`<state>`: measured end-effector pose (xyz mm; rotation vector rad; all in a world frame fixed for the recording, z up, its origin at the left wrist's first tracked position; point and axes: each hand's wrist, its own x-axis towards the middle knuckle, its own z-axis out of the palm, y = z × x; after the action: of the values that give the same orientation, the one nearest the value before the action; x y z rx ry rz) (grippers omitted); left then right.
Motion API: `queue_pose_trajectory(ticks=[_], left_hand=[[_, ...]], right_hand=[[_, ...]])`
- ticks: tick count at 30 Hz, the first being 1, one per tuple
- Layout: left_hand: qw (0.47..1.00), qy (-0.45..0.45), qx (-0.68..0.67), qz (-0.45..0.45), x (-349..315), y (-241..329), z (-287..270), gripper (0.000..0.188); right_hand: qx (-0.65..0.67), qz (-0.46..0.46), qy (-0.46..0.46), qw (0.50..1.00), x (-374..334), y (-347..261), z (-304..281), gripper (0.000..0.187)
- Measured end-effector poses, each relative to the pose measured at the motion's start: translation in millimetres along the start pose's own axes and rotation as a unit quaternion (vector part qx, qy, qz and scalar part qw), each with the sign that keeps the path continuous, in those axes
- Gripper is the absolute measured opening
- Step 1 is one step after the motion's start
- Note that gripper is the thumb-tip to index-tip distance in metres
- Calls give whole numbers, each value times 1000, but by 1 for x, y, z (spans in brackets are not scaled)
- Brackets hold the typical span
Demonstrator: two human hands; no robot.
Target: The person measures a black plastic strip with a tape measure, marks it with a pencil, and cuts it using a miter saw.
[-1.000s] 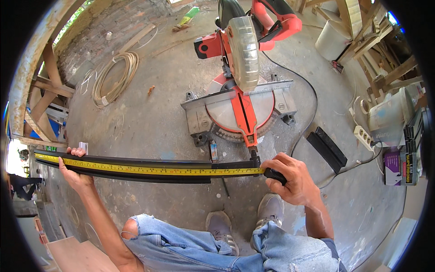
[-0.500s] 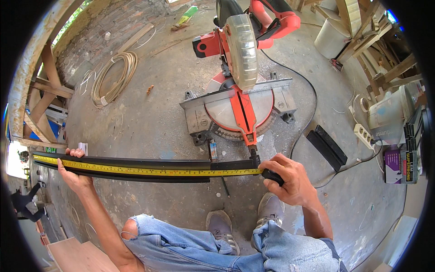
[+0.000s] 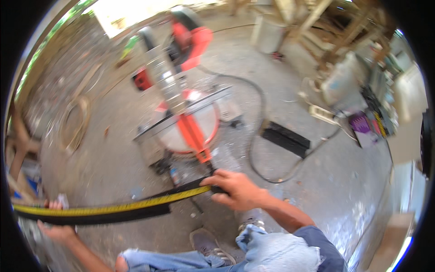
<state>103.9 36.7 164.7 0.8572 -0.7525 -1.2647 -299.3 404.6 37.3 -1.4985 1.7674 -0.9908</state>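
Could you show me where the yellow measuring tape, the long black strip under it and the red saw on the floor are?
Yellow measuring tape [image 3: 136, 206]: head view, on the tape's middle stretch.
Long black strip [image 3: 113, 216]: head view, on its dark edge below the tape.
Red and grey mitre saw [image 3: 188, 120]: head view, on its round base plate.

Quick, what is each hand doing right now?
Left hand: closed on the far end of the black strip, with the yellow tape measure along it.
Right hand: closed on the strip's near end.
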Motion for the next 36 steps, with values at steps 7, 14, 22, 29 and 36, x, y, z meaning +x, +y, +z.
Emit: queue_pose_trajectory(ticks=[7, 14, 22, 29, 36], left_hand=[[983, -145, 110, -17, -47, -15, 39, 67], [891, -415, 41, -177, -95, -29, 73, 60], [629, -521, 572, 72, -116, -32, 71, 54], [583, -588, 543, 137, -130, -26, 92, 54], [746, -530, 403, 15, -157, -44, 131, 75]], right_hand=[[148, -37, -21, 988, 5, -8, 49, 47], [252, -91, 35, 963, 26, -42, 36, 51], [341, 15, 247, 907, -4, -26, -7, 41], [-121, 237, 294, 918, -119, 62, 32, 60], [-253, 309, 239, 885, -199, 123, 99, 65]])
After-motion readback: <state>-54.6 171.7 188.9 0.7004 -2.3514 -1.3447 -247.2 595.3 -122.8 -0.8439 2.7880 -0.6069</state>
